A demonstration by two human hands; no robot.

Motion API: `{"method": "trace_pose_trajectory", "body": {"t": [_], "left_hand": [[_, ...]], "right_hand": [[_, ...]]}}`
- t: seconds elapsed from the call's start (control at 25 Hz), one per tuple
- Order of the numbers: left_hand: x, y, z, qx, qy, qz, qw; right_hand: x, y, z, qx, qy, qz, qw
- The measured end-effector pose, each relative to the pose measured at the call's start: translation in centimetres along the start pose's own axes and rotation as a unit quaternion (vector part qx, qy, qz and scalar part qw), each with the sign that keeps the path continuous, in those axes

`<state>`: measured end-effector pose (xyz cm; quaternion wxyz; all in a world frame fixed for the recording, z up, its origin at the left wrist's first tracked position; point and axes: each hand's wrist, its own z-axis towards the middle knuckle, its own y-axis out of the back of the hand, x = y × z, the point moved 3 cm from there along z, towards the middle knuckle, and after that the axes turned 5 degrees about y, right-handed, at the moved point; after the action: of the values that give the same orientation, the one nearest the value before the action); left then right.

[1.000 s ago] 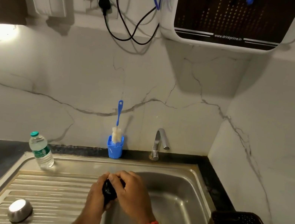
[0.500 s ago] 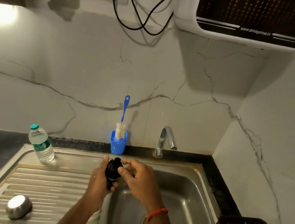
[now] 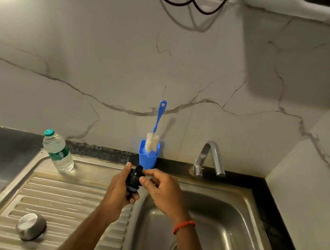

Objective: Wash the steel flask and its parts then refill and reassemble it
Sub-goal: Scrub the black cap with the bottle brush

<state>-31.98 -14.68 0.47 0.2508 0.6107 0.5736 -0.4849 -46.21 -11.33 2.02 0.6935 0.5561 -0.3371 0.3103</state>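
Black stopper (image 3: 134,179) gripped in left hand (image 3: 119,191); right hand (image 3: 161,192) pinches its top.

Can read no word, brand or number anywhere. Can see only a green-and-white label (image 3: 59,154) wrapped round the plastic water bottle (image 3: 53,141) at the far end of the draining board (image 3: 72,203), with some print on it, but too small and blurred to make out.
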Motion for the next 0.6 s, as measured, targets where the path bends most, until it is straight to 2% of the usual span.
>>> {"method": "trace_pose_trajectory", "body": {"t": [0.2,0.44,0.6], "left_hand": [[-1.0,0.7,3.1,-0.032,0.004,-0.008,0.999],[-3.1,0.6,7.2,-0.059,-0.009,-0.013,0.998],[-3.2,0.6,9.2,-0.077,-0.010,-0.009,0.997]], "right_hand": [[-1.6,2.1,5.5,-0.048,-0.044,0.094,0.993],[-1.3,3.2,11.9,-0.072,-0.036,0.034,0.996],[-0.1,3.0,15.0,-0.044,-0.039,0.002,0.998]]}}
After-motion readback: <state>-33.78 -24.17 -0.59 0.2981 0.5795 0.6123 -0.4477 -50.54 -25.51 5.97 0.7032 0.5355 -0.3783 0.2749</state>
